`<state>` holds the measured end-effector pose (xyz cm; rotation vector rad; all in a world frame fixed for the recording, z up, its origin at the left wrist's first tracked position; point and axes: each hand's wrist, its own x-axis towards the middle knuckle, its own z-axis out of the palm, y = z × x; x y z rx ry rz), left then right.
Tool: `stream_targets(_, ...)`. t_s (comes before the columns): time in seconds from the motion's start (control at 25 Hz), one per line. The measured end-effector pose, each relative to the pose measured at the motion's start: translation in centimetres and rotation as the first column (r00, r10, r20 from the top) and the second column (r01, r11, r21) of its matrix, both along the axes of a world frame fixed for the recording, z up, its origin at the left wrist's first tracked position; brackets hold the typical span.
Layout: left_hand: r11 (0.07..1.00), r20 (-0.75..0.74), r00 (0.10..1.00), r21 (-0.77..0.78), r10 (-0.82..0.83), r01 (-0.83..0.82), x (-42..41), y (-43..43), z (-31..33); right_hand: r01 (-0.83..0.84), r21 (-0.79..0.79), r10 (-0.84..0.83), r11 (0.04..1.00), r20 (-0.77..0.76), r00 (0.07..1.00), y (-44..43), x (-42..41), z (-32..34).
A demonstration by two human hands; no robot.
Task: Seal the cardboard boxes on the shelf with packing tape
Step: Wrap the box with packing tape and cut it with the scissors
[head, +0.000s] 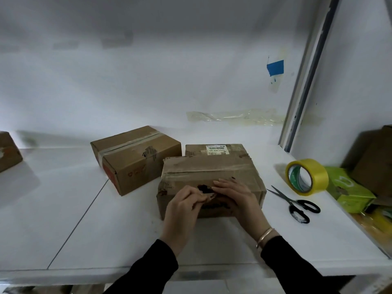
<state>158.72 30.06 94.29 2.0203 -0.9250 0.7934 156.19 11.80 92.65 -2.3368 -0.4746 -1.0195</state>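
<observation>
A worn cardboard box (209, 170) sits in the middle of the white shelf (84, 230), clear tape across its top and a torn hole at its near top edge. My left hand (183, 205) pinches a torn bit of cardboard at the hole with curled fingers. My right hand (235, 193) lies flat over the box's near edge, fingers straight, pressing beside the hole. A second, taped box (135, 158) stands behind to the left. A yellow roll of packing tape (306, 177) stands on edge to the right.
Black-handled scissors (294, 203) lie between the box and the tape roll. A green carton (350, 192) and a brown box (375, 166) crowd the right end. Another brown box (8, 151) sits at the far left. The white wall stands close behind.
</observation>
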Motion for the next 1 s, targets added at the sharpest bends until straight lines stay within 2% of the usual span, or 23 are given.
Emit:
stream_targets(0.12,0.999,0.116,0.993,-0.039,0.02,-0.015,0.0,-0.6,-0.5,-0.045,0.08,0.052,0.996,-0.085,0.995,-1.1,0.3,0.9)
stream_targets(0.2,0.999,0.116,0.993,-0.035,-0.002,0.006,-0.3,-1.3,-0.5,-0.06,0.131,0.076,0.989,-0.12,0.99,-1.7,-0.3,1.2)
stream_targets(0.28,0.998,0.079,0.997,-0.06,0.007,-0.003,-0.8,-1.9,-0.4,-0.041,0.142,0.057,0.989,-0.111,0.992,-1.9,-1.1,1.0)
stream_targets(0.4,0.981,-0.049,0.996,-0.176,0.074,-0.082,-0.5,-1.7,-0.2,0.072,0.084,-0.071,0.994,-0.01,0.997,-0.8,-1.8,-0.4)
stream_targets(0.44,0.984,-0.024,0.996,-0.154,0.089,-0.092,-0.2,-1.6,-0.3,0.102,0.039,-0.103,0.994,0.025,0.994,-0.1,-2.1,-1.0)
stream_targets(0.56,0.993,0.189,0.979,0.069,0.076,-0.091,0.2,-1.4,-1.2,0.14,-0.122,-0.127,0.983,0.107,0.986,1.0,-2.6,-1.9)
stream_targets(0.68,0.977,0.291,0.956,0.187,0.046,-0.104,0.3,-0.9,-1.6,0.154,-0.197,-0.137,0.968,0.095,0.986,1.2,-2.5,-1.4)
stream_targets(0.8,0.961,0.346,0.936,0.232,0.066,-0.153,0.5,-0.8,-2.0,0.141,-0.163,-0.135,0.977,0.045,0.99,1.6,-2.3,-1.4)
stream_targets(1.0,0.961,0.324,0.941,0.214,0.098,-0.174,1.0,-1.3,-2.4,0.168,-0.087,-0.167,0.982,0.025,0.986,2.2,-1.8,-1.6)
